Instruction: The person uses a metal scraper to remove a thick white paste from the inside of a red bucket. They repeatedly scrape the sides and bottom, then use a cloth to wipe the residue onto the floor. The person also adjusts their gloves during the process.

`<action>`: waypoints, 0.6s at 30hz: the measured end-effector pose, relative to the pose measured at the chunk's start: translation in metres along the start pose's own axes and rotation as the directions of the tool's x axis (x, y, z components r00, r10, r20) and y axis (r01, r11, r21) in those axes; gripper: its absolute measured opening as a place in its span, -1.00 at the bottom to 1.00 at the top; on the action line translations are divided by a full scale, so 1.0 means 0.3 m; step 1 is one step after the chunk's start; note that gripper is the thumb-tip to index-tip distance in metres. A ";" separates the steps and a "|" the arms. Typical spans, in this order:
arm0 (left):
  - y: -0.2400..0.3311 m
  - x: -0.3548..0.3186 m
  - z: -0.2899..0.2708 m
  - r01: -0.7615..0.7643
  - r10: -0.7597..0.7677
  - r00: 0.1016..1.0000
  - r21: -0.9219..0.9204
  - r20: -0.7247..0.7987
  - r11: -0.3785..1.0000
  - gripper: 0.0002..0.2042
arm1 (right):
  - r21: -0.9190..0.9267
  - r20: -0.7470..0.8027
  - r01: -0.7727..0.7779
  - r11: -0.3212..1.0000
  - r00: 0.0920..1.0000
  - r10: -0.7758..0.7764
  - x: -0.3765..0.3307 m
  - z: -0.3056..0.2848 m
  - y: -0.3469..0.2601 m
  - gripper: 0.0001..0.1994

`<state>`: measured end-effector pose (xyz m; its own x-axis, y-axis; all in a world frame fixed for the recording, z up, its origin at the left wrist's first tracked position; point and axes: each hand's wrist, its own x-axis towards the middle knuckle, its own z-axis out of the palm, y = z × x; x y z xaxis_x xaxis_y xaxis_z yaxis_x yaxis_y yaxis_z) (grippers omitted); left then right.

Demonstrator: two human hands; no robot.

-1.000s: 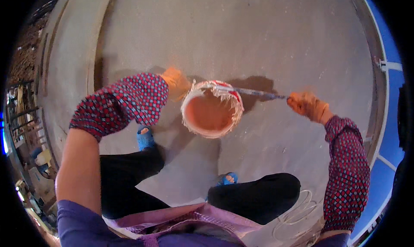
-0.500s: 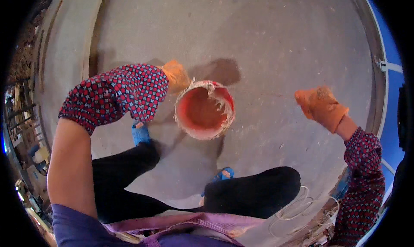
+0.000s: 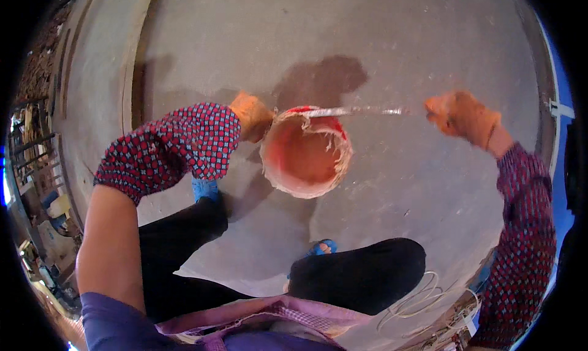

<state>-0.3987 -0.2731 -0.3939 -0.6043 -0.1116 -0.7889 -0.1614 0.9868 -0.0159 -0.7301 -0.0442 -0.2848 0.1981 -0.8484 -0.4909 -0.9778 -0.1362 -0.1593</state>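
Note:
My left hand [image 3: 252, 117], in an orange glove, is closed at the upper left rim of a round bucket [image 3: 342, 172]. The bucket is reddish inside, its rim crusted with pale, ragged dried material, and it is tilted so that its mouth faces me. Off to the right, my right hand [image 3: 463, 119], also gloved in orange, is closed. A thin, flat, silvery blade [image 3: 355, 111] runs in line with its fingers to the bucket's far rim. That blade shows nearly edge-on and blurred; where it meets my hand is hard to make out.
Beneath me spreads a smooth grey floor [image 3: 416, 57] with shadows. A raised edge [image 3: 136, 63] runs along the left, and a wall edge [image 3: 539, 69] curves along the right. Looped pale cable [image 3: 422, 299] lies at lower right. My blue-shod feet [image 3: 323, 247] stand near the bucket.
The bucket and my left hand sit slightly farther right in view. My right hand has moved a little away from me, and the silvery blade now shows between it and the bucket.

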 end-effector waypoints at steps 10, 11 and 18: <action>0.053 -0.046 -0.041 -0.057 0.151 0.955 -0.342 0.254 0.938 -0.71 | 0.711 0.390 -0.543 0.447 0.833 0.391 -0.091 -0.221 -0.386 -0.69; 0.028 -0.036 0.008 -0.002 0.196 0.942 -0.581 0.271 0.814 -0.71 | 0.721 0.414 -0.556 0.414 0.824 0.386 -0.081 -0.265 -0.381 -0.70; 0.112 -0.017 0.165 -0.045 0.192 0.975 -0.757 0.108 0.652 -0.65 | 0.579 0.116 -0.398 0.712 0.904 0.411 -0.151 -0.111 -0.439 -0.70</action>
<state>-0.3623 -0.2336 -0.4208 -0.5364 0.0934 -0.8388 -0.6689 0.5590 0.4900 -0.6124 -0.0049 -0.2132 -0.2148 -0.7636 -0.6090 -0.7353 0.5368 -0.4137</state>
